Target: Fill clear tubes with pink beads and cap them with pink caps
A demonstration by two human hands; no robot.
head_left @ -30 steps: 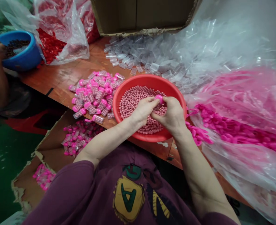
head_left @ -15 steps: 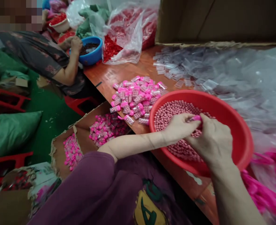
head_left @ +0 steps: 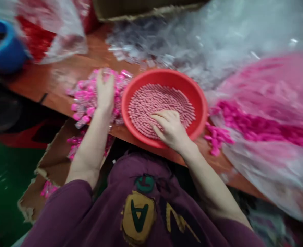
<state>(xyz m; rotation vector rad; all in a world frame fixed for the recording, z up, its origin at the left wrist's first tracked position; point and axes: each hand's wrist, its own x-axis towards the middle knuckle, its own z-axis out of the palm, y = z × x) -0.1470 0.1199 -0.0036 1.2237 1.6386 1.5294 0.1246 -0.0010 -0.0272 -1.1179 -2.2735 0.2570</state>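
Observation:
My left hand (head_left: 105, 90) reaches over a heap of small clear containers with pink caps (head_left: 89, 96), filled with pink beads. Its fingertips are blurred, with a gap showing between them; I make out nothing held there. Beside the heap stands a red bowl (head_left: 202, 115) of pink beads (head_left: 147, 103). My right hand (head_left: 170, 128) is low over the beads at the bowl's near side, thumb and fingers apart and nothing visible in them.
Clear plastic pieces (head_left: 164, 60) spread behind the bowl. Bright pink caps (head_left: 218, 135) and a pink-filled plastic bag (head_left: 269, 103) lie to the right. A blue basin (head_left: 9, 56) stands far left. Below the table edge, a cardboard box (head_left: 48, 164) holds more pink-capped containers.
My hands have parted: the left went from the bowl to the heap, the right down to the beads. The pink-capped container between them has left their grasp. The view has swung right.

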